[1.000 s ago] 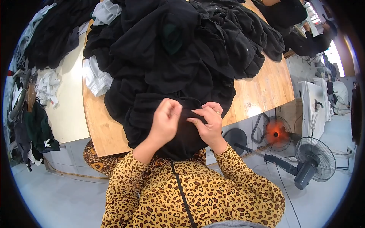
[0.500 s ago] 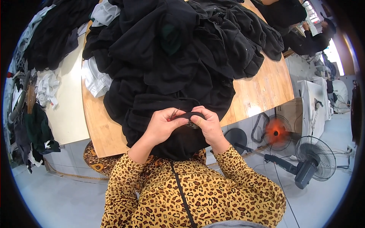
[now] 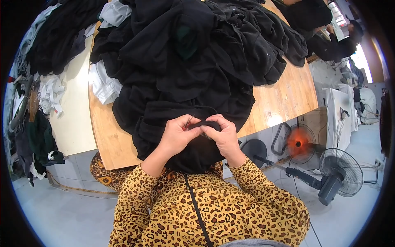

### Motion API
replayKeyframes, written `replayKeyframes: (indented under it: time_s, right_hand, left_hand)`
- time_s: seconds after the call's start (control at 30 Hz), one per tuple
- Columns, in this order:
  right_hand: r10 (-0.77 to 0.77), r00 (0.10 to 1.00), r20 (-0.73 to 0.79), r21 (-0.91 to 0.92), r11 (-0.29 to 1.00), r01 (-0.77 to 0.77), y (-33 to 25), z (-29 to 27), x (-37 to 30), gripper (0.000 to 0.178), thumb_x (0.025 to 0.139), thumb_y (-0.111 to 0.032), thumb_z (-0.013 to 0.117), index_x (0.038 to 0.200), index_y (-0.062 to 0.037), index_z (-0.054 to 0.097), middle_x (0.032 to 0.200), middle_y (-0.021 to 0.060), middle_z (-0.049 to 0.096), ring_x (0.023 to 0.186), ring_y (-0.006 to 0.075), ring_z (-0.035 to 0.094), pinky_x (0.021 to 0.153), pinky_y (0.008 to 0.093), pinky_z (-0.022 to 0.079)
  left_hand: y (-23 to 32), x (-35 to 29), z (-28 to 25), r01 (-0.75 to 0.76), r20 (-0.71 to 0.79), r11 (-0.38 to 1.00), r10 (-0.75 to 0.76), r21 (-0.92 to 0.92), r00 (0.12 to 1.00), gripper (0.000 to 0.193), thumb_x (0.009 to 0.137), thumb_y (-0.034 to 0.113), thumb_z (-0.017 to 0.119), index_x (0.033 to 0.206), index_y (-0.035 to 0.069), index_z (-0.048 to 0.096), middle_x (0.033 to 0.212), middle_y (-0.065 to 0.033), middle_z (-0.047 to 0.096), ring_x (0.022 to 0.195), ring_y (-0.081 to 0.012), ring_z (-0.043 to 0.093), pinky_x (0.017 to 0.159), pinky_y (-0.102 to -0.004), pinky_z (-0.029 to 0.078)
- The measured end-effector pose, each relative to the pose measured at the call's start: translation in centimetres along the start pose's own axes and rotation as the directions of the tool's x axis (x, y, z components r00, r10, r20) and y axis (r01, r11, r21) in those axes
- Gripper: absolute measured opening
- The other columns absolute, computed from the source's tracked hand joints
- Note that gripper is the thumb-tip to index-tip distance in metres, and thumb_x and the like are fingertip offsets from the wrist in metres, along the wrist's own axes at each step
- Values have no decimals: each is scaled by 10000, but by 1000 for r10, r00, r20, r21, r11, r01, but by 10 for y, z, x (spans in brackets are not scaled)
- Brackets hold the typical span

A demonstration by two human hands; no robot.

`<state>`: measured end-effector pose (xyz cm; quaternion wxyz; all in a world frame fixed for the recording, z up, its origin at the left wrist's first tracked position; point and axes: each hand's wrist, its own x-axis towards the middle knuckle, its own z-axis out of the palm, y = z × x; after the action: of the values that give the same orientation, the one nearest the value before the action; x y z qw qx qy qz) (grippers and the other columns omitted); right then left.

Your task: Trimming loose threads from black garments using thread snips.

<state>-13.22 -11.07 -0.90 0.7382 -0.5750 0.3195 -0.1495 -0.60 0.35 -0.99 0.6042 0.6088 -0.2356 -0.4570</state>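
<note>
A black garment [image 3: 193, 88] is heaped over the table's front edge and down onto my lap. My left hand [image 3: 177, 133] pinches a folded edge of it between thumb and fingers. A small pointed tool with a bit of red, like thread snips [image 3: 189, 122], also sticks up from that hand; most of it is hidden by the fingers. Close beside it, my right hand [image 3: 224, 133] grips the same edge, and the two thumbs nearly meet on the cloth.
More dark garments [image 3: 267, 45] lie piled across the wooden table [image 3: 284, 96]. White cloth [image 3: 103, 84] pokes out at the left. Two standing fans, one grey [image 3: 339, 173] and one glowing orange [image 3: 299, 142], are at the right. Beyond them sits another person [image 3: 335, 45] in dark clothes.
My thumbs have drawn closer together, the right one shifting slightly left along the folded edge. Both hands keep their hold on the black garment.
</note>
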Motion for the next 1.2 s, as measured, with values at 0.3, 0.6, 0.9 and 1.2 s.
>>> replayKeyframes:
  time_s: [0.3,0.6,0.9,1.2]
  right_hand:
    - [-133,991,-14,-34,991,133,3,-3,0,190,754,-95,749,875,18,657,908,11,522,853,100,510,753,226,421]
    - [-407,909,84,-285,865,413,4,-11,3,194,702,-78,765,862,-24,670,834,41,596,877,184,516,818,295,402]
    - [-510,854,100,-341,789,511,8,-15,9,237,674,-79,773,887,-46,673,828,16,598,906,198,500,835,296,392]
    - [-552,828,96,-393,743,541,6,-13,9,266,637,-32,768,885,-66,679,814,16,593,909,209,494,836,297,391]
  left_hand:
    - [6,-1,2,-135,-20,966,143,220,989,162,775,43,717,923,2,666,724,59,597,603,-2,452,555,-167,386]
    - [8,3,-7,-233,78,958,223,167,972,147,797,32,695,939,1,679,904,2,581,691,-43,476,622,-191,390]
    - [1,16,-5,142,-14,831,-178,-538,984,114,924,159,580,878,58,552,729,25,485,513,-42,382,439,-195,310]
    - [22,-12,-21,-296,143,846,259,443,955,525,835,61,668,1311,27,450,903,-47,602,790,-83,541,705,-212,445]
